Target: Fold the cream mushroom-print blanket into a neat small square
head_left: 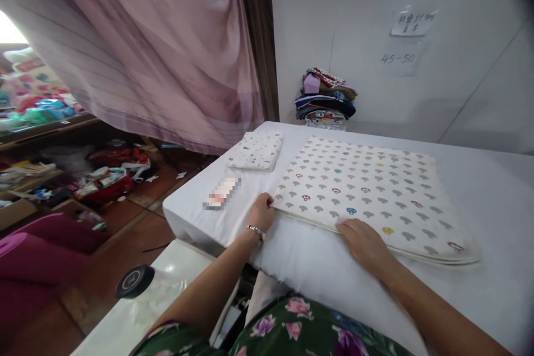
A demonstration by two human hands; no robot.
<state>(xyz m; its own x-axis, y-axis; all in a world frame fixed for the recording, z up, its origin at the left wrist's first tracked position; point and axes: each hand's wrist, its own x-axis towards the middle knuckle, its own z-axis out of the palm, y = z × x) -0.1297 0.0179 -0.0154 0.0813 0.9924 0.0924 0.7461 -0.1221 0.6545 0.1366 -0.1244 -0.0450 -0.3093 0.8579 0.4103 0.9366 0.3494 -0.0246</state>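
A folded white cloth (367,194) printed with grey, red, blue and yellow mushrooms lies flat on the white-covered table (308,256). Its near edge shows several stacked layers. At the near left corner my left hand (262,212), with a bracelet on the wrist, pinches the fabric between thumb and fingers. My right hand (362,242) is on the middle of the near edge, fingers curled over the layers and the thumb out of sight. Left of it lies a smaller folded white cloth (256,150) with small dark prints.
A blurred-out small item (222,193) lies by the table's left edge. Folded fabrics (326,97) are piled against the white wall. A pink curtain (175,39) hangs at left. Below it, a white surface (167,283) holds a black round object (134,281).
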